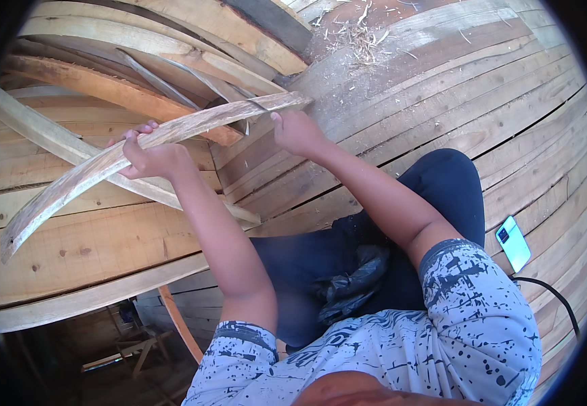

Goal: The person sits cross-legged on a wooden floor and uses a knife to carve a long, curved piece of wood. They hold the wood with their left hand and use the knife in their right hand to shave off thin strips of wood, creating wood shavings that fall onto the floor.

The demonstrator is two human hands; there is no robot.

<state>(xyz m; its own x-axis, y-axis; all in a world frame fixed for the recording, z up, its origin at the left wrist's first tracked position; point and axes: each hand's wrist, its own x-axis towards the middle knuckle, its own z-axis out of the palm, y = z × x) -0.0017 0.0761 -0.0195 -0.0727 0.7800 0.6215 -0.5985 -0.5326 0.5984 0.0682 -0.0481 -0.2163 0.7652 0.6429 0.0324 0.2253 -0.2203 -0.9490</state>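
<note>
Left hand [151, 157], left of centre: fingers curled around the middle of one long, curved, pale-brown wooden slat [202, 122], forearm angled up from below. Right hand [298, 133], upper centre: closed fist beside slat's right end, at one thin, dark blade-like strip [257, 104] crossing the wood; cannot tell what grip is inside the fist. Slat slants from left edge to upper centre, face rough, streaked darker brown. Beyond: one scatter of pale wood shavings [361, 44], top; one pale-blue phone [518, 252], one black cable [556, 291], right.
</note>
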